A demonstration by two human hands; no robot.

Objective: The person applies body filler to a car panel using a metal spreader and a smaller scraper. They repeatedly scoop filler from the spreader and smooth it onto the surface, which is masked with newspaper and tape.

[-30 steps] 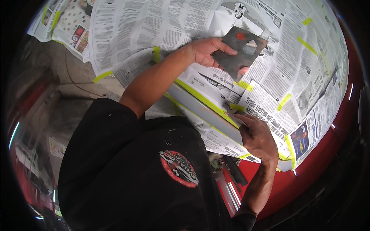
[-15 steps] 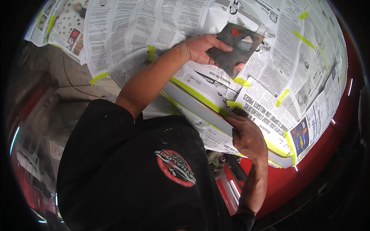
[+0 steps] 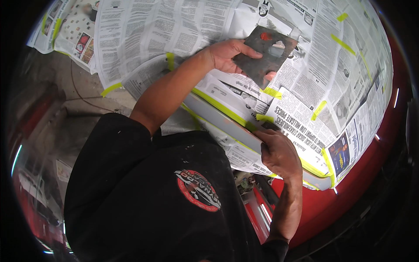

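My left hand (image 3: 228,56) grips a dark, flat, square mixing plate (image 3: 267,60) by its near-left edge, thumb on top. Dabs of red, whitish-grey and pink paste lie on the plate. Below it runs a bare grey strip of car body panel (image 3: 218,118), bordered by yellow masking tape (image 3: 229,109). My right hand (image 3: 281,155) rests at this strip, with its fingers curled and the index finger and thumb toward the surface. Whatever those fingers may hold is hidden under the hand.
Newspaper sheets (image 3: 161,30), fixed with yellow tape, cover the panel around the strip. Red bodywork (image 3: 318,214) shows at the lower right. A thin cable (image 3: 80,89) lies on the concrete floor at the left.
My right hand has shifted very slightly up and to the left along the grey strip. My left hand and the plate are nearly still.
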